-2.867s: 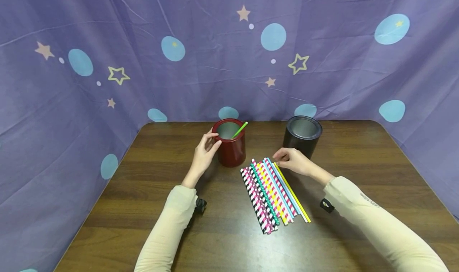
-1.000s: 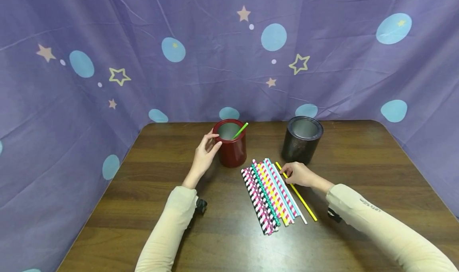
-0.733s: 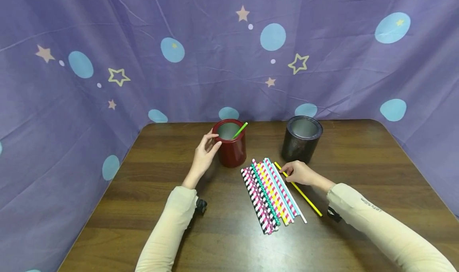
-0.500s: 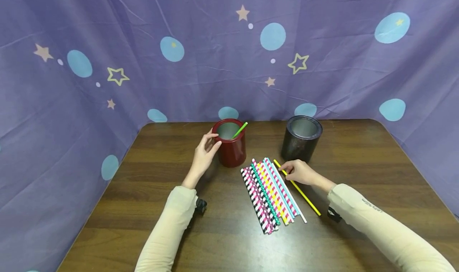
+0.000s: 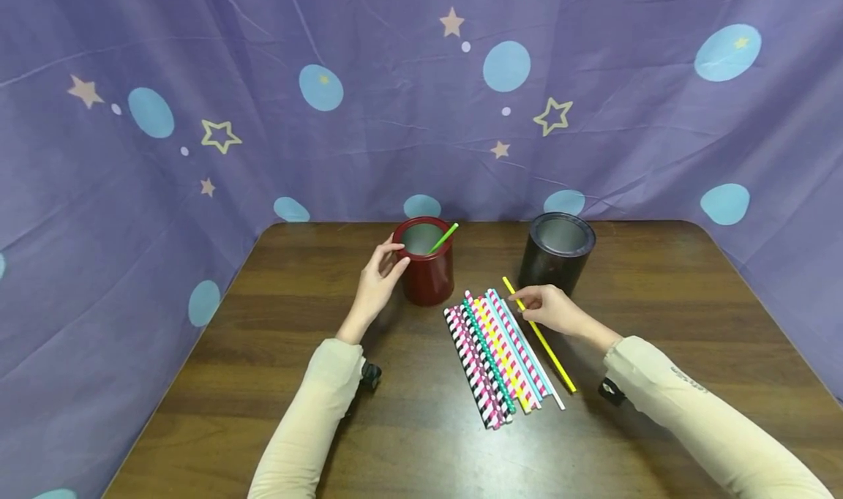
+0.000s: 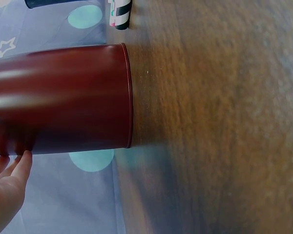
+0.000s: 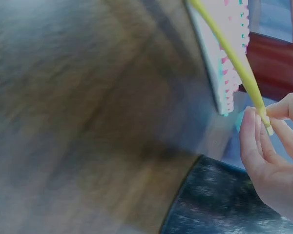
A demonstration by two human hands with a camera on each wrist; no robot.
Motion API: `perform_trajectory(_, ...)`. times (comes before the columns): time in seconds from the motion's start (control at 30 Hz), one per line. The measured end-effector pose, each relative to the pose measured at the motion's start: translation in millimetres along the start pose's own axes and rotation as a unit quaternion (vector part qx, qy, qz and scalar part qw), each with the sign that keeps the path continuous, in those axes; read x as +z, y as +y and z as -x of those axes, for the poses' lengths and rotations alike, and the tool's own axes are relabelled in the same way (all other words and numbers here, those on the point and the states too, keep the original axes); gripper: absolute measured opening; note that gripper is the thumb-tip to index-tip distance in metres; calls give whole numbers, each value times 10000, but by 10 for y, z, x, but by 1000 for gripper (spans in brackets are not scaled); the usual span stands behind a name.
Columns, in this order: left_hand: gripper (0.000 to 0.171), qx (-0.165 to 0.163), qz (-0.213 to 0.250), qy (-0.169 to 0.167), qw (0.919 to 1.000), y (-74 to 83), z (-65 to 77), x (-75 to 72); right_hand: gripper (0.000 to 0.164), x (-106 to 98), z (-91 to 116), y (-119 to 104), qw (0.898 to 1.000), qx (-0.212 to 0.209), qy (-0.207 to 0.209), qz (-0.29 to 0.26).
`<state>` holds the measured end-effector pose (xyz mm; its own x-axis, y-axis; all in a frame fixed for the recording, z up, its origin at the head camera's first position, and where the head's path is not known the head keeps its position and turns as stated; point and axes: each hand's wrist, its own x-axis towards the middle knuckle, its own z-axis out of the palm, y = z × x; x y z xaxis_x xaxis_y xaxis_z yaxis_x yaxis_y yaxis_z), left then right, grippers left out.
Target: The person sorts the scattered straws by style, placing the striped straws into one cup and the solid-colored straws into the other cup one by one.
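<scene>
My left hand (image 5: 375, 283) holds the dark red canister (image 5: 431, 279) by its near left side, thumb and fingers at the rim. In the left wrist view its fingertips (image 6: 23, 163) press on the canister's glossy wall. A green straw (image 5: 445, 235) leans out of this canister. On the right, my right hand (image 5: 555, 310) pinches a yellow straw (image 5: 549, 353) near its far end between thumb and fingers. The right wrist view shows the yellow straw (image 7: 234, 56) slanting away from the fingertips. Left of it lies a row of patterned paper straws (image 5: 490, 360) side by side.
A black canister (image 5: 555, 265) stands upright just behind my right hand, its mouth facing up. A white straw (image 5: 549, 389) forms the right edge of the row. The wooden table (image 5: 263, 382) ends at a purple curtain (image 5: 369, 155) behind both canisters.
My right hand has moved down to the yellow straw, drawn it right, apart from the row, then slightly forward toward the black canister. My left hand has stayed on the red canister.
</scene>
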<state>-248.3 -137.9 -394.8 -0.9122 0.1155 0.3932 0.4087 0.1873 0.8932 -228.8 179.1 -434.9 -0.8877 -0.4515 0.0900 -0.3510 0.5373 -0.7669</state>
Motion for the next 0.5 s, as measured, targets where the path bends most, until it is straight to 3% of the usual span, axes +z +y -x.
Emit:
perform_trajectory(0.13,33,-14,-7,-7,10000,10,-3,5,29,-39,-12,-94,9996,-137,217,-71)
perform_trajectory(0.33,34,21,-24,0,10000,13,-1,2,28,-160,39,-482,9971,-432,533,-333)
perform_trajectory(0.5,35,60,-52,1,10000,-35,-8,-2,30,-209,7,-490,9948,-425,676,-637)
